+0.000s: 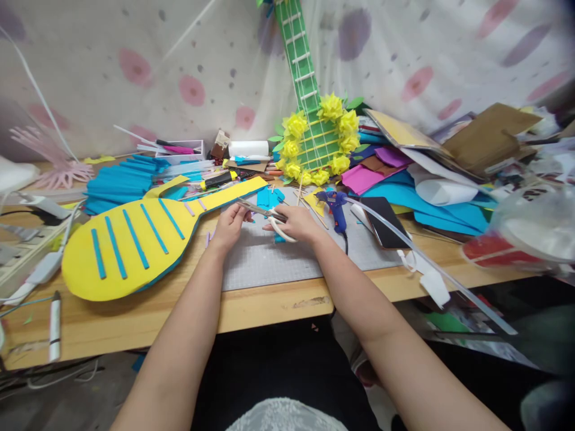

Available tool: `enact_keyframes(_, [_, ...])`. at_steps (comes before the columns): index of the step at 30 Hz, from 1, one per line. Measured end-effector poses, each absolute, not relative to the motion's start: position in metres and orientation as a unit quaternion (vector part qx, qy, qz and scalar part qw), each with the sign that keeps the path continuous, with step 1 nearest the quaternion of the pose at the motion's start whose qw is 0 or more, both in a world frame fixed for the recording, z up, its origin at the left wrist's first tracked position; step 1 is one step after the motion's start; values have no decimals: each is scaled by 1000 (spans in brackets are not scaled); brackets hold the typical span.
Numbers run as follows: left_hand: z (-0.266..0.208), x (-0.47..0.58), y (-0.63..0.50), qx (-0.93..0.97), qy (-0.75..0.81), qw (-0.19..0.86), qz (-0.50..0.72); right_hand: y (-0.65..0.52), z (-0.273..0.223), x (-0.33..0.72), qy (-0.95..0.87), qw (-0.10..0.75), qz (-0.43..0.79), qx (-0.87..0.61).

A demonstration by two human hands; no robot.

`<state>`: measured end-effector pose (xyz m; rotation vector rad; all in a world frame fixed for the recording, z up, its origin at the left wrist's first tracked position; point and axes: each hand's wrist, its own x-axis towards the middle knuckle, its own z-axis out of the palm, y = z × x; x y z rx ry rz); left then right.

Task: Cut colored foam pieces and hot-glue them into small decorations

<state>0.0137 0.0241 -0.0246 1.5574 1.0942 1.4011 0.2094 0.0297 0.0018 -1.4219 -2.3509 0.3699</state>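
My right hand is closed round the white handles of a pair of scissors, above the grey cutting mat. The metal blades point left, to the fingers of my left hand. Those fingers are pinched together at the blade tips; what they hold is too small or hidden to name. Left of my hands lies a flat yellow lute-shaped cutout with blue edges, blue strips on its body and small lilac strips on its neck. Blue scraps lie on the mat beyond my fingers.
A blue glue gun and a black phone lie right of my hands on the cutting mat. Behind stands a green stringed model with yellow flowers. Paper piles, a clear bucket and a marker surround the work area.
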Motion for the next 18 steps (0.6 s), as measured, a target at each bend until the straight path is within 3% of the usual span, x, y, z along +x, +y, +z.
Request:
enact_keyframes(7, [-25, 15, 24, 599, 417, 405, 551, 28, 6, 211, -828, 200, 104, -513])
enact_keyframes(18, [-26, 20, 26, 514, 338, 498, 611, 29, 1, 210, -840, 175, 174, -484])
